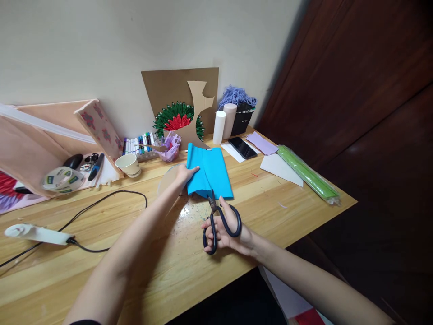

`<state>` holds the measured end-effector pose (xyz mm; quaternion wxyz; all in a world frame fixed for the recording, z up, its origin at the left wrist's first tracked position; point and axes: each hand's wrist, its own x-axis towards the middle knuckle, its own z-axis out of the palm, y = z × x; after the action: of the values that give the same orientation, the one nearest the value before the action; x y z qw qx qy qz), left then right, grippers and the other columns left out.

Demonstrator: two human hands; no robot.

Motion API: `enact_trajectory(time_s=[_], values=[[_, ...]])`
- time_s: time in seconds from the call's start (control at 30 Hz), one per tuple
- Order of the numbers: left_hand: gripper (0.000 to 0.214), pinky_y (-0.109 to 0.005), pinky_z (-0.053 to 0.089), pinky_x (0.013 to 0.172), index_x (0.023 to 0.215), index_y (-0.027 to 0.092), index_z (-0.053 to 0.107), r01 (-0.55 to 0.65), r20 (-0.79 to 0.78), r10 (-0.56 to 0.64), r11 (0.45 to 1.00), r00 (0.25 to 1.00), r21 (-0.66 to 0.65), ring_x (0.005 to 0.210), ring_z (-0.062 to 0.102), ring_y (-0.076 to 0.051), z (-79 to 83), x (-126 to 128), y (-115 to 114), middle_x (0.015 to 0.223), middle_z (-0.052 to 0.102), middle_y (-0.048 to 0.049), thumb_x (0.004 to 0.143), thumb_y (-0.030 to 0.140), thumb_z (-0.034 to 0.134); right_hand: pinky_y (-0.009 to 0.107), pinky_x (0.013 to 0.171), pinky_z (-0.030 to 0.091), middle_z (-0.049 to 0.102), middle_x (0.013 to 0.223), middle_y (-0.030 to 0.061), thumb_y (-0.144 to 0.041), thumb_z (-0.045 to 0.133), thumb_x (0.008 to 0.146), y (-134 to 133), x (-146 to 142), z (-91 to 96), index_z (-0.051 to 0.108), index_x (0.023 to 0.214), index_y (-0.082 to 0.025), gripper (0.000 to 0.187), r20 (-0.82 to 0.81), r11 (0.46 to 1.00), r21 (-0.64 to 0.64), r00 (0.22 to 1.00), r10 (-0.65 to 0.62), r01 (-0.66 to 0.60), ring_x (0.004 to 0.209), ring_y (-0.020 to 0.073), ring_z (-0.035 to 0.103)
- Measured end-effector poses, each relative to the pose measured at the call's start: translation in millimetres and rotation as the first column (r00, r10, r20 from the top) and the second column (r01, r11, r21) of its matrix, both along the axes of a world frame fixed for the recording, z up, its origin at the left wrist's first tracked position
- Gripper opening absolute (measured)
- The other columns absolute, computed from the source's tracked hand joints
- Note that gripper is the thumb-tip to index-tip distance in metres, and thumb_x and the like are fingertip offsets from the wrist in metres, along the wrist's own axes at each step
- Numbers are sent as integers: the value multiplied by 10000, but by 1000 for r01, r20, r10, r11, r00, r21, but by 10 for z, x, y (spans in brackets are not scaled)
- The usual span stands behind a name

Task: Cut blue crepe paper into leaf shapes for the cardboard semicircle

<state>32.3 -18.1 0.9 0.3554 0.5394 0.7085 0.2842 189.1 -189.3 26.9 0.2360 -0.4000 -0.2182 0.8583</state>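
Note:
A sheet of bright blue paper (216, 174), folded or rolled along its left side, lies on the wooden table. My left hand (184, 175) grips its left edge, thumb on top and the other fingers hidden beneath. In my right hand (228, 232) are black-handled scissors (213, 207), with fingers through the loops. The scissor tips meet the near edge of the blue paper, the blades partly hidden there. Under my left hand, a pale round disc (165, 180) shows in part.
Behind the paper stand a cardboard sheet (169, 85), a bowl of purple scraps (168, 151) and white bottles (219, 128). A phone (242, 148) and a green packet (307, 174) lie right. To the left are a paper cup (128, 165) and a corded glue gun (39, 234).

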Motion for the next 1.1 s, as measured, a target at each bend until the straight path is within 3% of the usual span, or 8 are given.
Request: enact_trajectory(time_s=[0.17,0.27,0.4,0.5,0.7,0.9,1.1], values=[[535,-276,502,735,982,135,628,108,99,-107,994,989,-12,944,634,-261,187,-56,-220,1052,679,-107,518,316,823,372,631,526,520,539,19,-804,86,740,87,18,-127,555,811,-100,848,20,997,61,999,-38,36,498,162,573],[489,-264,523,671,865,149,651,149,149,-135,986,979,-81,865,655,-251,224,-113,-418,904,713,-62,433,262,849,378,641,532,521,539,21,-795,107,752,51,38,-123,556,812,-97,832,42,999,49,999,-20,18,496,160,572],[286,-283,546,607,697,145,616,147,215,-98,964,972,-224,725,678,-243,203,-108,-673,638,691,-53,513,242,813,389,645,535,523,529,22,-750,112,796,-57,64,-61,548,815,-96,787,74,1000,24,997,-22,20,477,156,563],[211,-292,562,604,767,122,592,145,300,-54,946,952,-291,655,688,-230,192,-51,-803,559,674,-69,628,166,745,390,660,535,537,547,29,-749,107,797,-155,91,-29,551,832,-93,793,61,1000,27,998,-15,14,477,155,566],[265,-285,577,666,959,100,539,115,439,12,958,898,-261,713,702,-228,168,-29,-932,627,703,-102,728,131,666,374,628,534,551,552,49,-787,75,757,-275,42,-59,551,846,-70,865,3,998,-12,998,69,-69,481,168,580],[138,-294,579,727,863,143,566,124,513,10,966,858,-225,797,699,-238,171,-48,-1018,649,710,-83,744,99,622,331,522,531,514,493,17,-706,145,830,-117,-141,-103,508,842,-101,705,87,998,38,995,-43,40,429,152,540],[120,-307,570,755,820,147,557,112,540,20,971,842,-211,790,700,-242,200,-31,-1027,604,696,-71,745,56,579,307,483,522,490,477,8,-735,118,808,10,-195,-104,488,799,-119,718,116,997,75,992,-41,33,405,142,529]])
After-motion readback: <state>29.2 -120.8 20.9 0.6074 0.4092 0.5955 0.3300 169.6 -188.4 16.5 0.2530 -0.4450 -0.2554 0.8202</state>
